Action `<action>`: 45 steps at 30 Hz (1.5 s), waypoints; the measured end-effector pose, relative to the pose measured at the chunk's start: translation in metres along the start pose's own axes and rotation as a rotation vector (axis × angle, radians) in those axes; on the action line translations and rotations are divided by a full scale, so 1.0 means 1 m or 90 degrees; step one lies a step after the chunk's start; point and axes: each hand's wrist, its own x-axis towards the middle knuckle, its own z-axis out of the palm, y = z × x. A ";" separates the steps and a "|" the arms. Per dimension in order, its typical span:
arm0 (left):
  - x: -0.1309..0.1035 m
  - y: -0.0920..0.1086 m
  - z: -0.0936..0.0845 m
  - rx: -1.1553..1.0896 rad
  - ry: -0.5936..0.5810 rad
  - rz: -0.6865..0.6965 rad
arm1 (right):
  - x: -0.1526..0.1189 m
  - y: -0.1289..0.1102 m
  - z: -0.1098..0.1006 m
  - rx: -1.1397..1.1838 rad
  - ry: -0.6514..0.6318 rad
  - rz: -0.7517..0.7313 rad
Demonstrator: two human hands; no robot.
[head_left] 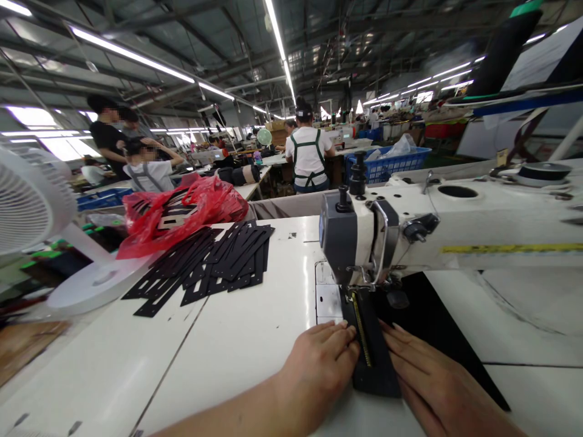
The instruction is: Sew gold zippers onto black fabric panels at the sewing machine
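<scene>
A black panel with a brass-toothed zipper set in it lies on the sewing machine bed, its far end under the needle area of the white and grey sewing machine. On the panel's left edge rest the fingertips of my left hand, fingers side by side and slightly bent, thumb hidden. My right hand lies flat along the right edge, fingers stretched out. Beneath the right hand and the machine arm, a larger black sheet spreads over the table. Neither hand wraps around anything.
Left of the machine lie several black slotted pieces in a loose pile, beside a red plastic bag. A white fan stands at the left. Behind the table are a blue crate and a person in a white shirt.
</scene>
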 end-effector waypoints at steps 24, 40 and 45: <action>0.021 -0.037 0.017 0.022 -0.043 -0.045 | 0.030 0.028 0.011 0.033 -0.019 0.064; 0.021 -0.025 0.014 0.041 0.082 0.065 | 0.032 0.020 0.018 0.112 0.145 0.083; 0.023 -0.030 0.014 0.054 0.058 0.058 | 0.044 0.020 0.006 0.089 0.150 0.067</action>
